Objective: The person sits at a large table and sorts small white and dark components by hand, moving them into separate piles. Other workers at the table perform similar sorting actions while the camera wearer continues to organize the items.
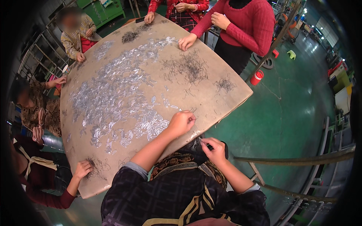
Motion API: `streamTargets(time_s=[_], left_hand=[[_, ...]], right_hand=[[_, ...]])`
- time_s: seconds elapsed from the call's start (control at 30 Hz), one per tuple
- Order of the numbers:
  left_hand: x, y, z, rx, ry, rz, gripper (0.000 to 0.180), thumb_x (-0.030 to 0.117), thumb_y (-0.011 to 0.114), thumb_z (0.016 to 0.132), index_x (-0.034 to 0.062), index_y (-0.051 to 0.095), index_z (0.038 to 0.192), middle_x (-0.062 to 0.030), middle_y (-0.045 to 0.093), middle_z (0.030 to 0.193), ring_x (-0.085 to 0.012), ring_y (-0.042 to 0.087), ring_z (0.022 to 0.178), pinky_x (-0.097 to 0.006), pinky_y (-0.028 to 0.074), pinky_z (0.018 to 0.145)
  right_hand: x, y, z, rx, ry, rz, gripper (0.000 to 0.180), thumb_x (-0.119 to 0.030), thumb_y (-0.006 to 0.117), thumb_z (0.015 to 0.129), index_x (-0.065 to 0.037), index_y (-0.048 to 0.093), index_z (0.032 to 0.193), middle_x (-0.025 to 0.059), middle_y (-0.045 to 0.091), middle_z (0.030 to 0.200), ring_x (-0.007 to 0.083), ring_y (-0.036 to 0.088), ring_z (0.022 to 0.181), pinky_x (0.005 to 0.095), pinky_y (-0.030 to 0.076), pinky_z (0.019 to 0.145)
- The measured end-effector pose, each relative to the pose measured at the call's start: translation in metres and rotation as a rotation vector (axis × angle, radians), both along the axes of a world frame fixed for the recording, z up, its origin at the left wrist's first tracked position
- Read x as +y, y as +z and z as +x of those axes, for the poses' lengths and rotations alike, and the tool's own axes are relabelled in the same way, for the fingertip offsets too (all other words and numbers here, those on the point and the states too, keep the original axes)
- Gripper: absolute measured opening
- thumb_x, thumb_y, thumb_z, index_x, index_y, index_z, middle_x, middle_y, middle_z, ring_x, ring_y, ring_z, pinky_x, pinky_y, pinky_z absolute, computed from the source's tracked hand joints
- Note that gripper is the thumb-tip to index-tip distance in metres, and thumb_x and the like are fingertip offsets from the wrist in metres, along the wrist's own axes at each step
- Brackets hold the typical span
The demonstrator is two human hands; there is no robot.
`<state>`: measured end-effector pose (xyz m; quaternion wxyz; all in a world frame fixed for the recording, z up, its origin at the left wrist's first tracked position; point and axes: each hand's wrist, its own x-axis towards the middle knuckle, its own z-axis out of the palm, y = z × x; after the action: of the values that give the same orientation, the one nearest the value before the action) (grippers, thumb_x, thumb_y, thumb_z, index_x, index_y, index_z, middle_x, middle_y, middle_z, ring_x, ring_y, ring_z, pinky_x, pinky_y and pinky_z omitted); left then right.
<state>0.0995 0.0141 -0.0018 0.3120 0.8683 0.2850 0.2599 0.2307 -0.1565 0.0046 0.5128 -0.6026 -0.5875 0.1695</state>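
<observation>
Sorting small metal pieces at the worktop (226,94) edge.
Left hand (181,122) pinches closed beside the silver pieces (145,126); right hand (213,148) grips a thin wire (200,141) off the edge, which could drop.

**Hands at the counter edge**

The left hand (181,122) is closed in a loose fist at the near edge of the counter (211,98), just beside a spread of silver pieces (113,94). The right hand (214,147) is off the counter, below its edge, and pinches a thin wire (201,141). Dark wires (190,67) lie in tangles further away. Other people's hands rest around the counter. A red bucket (256,77) stands on the green floor (294,109).
</observation>
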Motion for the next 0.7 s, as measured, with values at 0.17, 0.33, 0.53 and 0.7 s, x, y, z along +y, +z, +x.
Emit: streamTargets(time_s=[0.17, 0.33, 0.53, 0.7], left_hand=[[-0.036, 0.009, -0.027, -0.357, -0.105, -0.607, 0.007, 0.006, 0.069, 0.084, 0.0025, 0.066, 0.088, 0.0009, 0.059, 0.079, -0.0059, 0.049, 0.067, -0.023, 0.043, 0.063], [-0.060, -0.012, -0.040, -0.521, -0.258, -0.768, 0.007, -0.002, 0.060, 0.091, 0.0000, 0.059, 0.098, -0.0066, 0.057, 0.103, -0.0112, 0.054, 0.092, -0.025, 0.043, 0.082], [-0.071, -0.015, -0.038, -0.657, -0.249, -0.932, 0.005, 0.000, 0.058, 0.092, 0.0002, 0.057, 0.097, -0.0091, 0.058, 0.104, -0.0153, 0.057, 0.099, -0.029, 0.045, 0.087], [-0.072, -0.012, -0.036, -0.661, -0.272, -0.867, 0.005, 0.002, 0.057, 0.093, 0.0006, 0.057, 0.098, -0.0106, 0.059, 0.105, -0.0172, 0.057, 0.101, -0.031, 0.045, 0.089]], right_hand=[[0.002, 0.002, -0.001, 0.005, 0.006, -0.020, 0.014, 0.002, 0.071, 0.075, -0.001, 0.069, 0.089, 0.0099, 0.066, 0.075, 0.0219, 0.064, 0.064, 0.0300, 0.050, 0.058], [0.005, 0.003, -0.005, 0.025, 0.033, -0.027, 0.014, 0.003, 0.070, 0.075, -0.001, 0.069, 0.089, 0.0102, 0.066, 0.075, 0.0226, 0.064, 0.065, 0.0308, 0.050, 0.059], [0.005, 0.001, -0.007, 0.031, 0.060, -0.033, 0.015, 0.003, 0.071, 0.075, -0.001, 0.068, 0.089, 0.0106, 0.066, 0.076, 0.0233, 0.065, 0.066, 0.0313, 0.050, 0.060], [0.005, 0.000, -0.008, 0.031, 0.064, -0.030, 0.015, 0.003, 0.071, 0.075, -0.001, 0.068, 0.089, 0.0108, 0.066, 0.076, 0.0237, 0.064, 0.066, 0.0312, 0.050, 0.060]])
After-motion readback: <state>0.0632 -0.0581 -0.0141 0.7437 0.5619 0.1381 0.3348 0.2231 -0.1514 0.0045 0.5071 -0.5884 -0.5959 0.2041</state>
